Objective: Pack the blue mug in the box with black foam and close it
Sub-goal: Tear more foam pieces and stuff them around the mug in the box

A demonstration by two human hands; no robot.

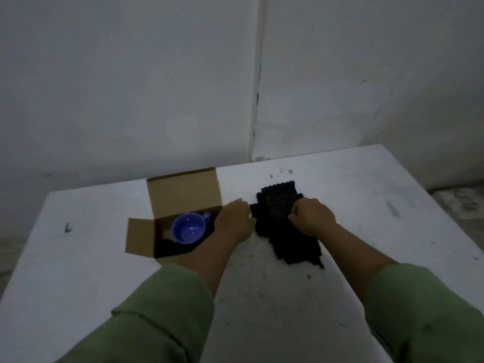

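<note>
Over at about 10 o'clock from the person's hands, the small glossy blue ceramic mug (188, 228) already sits mouth-up inside the open brown cardboard box (183, 191), handle pointing toward 1 o'clock, resting on a layer of dark foam on the box floor. Rear flap stands up, left flap is folded out flat on the scuffed white table (353, 184).

At 3 o'clock from the box lies the loose sheet of black bumpy foam (284, 226), touching the tabletop and running down toward 5 o'clock. The left hand (234, 221) has its fingers curled onto the foam's left edge, right by the box wall, and looks like it's pinching it, though the fingertips are mostly hidden. The right hand (313, 218) is bunched up on the middle of the sheet, fingers curled into it.

Handling guess: that foam looks super light and floppy, so it'll sag if lifted by one corner; grabbing two opposite edges like this seems the sane way. It shouldn't slip much given the texture. The mug is the fragile bit, hard and slick glaze, so probably best not to shove the foam down hard on it.

Brands or writing: nothing readable anywhere. The box faces look plain, and the picture is dim and soft anyway.
</note>
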